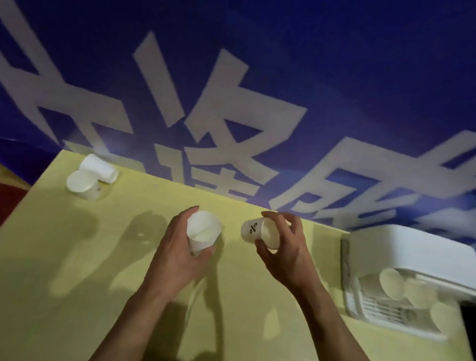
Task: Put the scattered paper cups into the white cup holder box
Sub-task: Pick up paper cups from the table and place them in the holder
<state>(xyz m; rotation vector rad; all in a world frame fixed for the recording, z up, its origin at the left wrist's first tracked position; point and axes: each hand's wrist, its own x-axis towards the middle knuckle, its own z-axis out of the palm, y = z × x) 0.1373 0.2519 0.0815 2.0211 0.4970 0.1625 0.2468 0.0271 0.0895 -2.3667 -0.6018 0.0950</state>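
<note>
Both hands grip cups: left hand (180,244) one cup (203,229), right hand (285,250) another (258,230)

A small black "o/o" mark stands on the cup (252,230) at centre frame. Large white characters on the blue banner (361,61) are too blurred to read.

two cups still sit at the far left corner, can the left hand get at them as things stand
Probably not yet: the left hand already holds a paper cup, so its grip is taken. The bare table toward the two corner cups otherwise leaves the way free.
</note>
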